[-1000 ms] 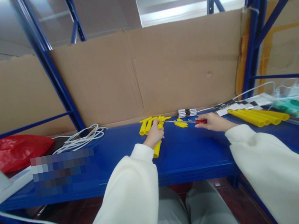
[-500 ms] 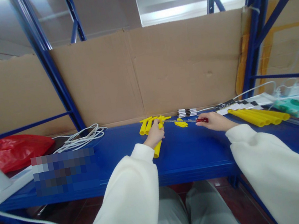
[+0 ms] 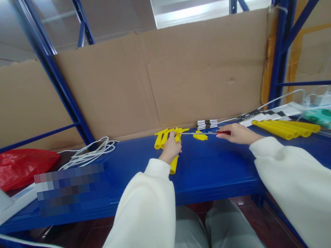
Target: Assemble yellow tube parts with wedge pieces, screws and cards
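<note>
My left hand [image 3: 171,147] is closed around a yellow tube [image 3: 174,166], whose lower end sticks out beneath the palm. A red-handled screwdriver [image 3: 223,133] is in my right hand [image 3: 239,133], its long thin shaft pointing left. The shaft's tip reaches the yellow part at the top of the tube; whether it sits in a screw is too small to make out. Just left of my left hand lie yellow tubes with crosspieces [image 3: 158,142]. Between the hands, small flat yellow pieces [image 3: 200,136] lie in a pile under the shaft.
Several loose yellow tubes [image 3: 286,128] lie to the right. At the back is a black-and-white stack [image 3: 207,124] against the cardboard panel [image 3: 152,83]. Coiled white cable [image 3: 93,151], a red bag [image 3: 16,168] and a power strip [image 3: 10,209] occupy the left; blue posts [image 3: 57,74] frame the bench.
Both hands keep almost the same place and hold. The screwdriver's red handle looks slightly different in my right fingers, with a bit less of it showing.
</note>
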`<state>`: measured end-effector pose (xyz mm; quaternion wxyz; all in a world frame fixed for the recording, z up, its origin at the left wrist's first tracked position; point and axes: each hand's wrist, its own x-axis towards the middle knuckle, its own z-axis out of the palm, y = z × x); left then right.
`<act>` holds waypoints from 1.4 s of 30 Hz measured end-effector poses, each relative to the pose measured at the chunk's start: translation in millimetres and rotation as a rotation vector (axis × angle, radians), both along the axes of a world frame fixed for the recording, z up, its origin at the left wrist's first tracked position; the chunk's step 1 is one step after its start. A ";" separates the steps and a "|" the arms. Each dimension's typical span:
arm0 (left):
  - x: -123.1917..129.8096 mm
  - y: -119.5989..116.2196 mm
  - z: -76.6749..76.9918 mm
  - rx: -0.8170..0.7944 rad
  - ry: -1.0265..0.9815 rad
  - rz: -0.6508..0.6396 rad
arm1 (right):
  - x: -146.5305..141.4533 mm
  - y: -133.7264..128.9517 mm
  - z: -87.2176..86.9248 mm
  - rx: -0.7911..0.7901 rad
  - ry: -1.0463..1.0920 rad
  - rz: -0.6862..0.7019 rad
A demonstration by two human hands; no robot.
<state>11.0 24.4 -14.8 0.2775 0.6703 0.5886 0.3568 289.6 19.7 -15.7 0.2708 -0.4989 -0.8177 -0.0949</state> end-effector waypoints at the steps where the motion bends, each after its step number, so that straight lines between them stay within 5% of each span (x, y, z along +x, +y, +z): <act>1: 0.0 -0.2 0.5 -0.002 -0.001 0.002 | -0.6 0.1 -0.1 -0.015 0.005 0.008; 13: 0.7 1.2 1.3 -0.017 0.004 0.000 | -4.0 -3.2 1.8 0.100 -0.053 -0.081; 20: 2.1 -2.9 4.9 -0.023 -0.007 0.016 | -6.8 -5.3 1.8 -0.067 -0.023 0.002; 42: 0.0 -0.6 1.6 -0.012 -0.019 0.001 | -6.2 -2.5 -1.8 -0.057 0.045 0.001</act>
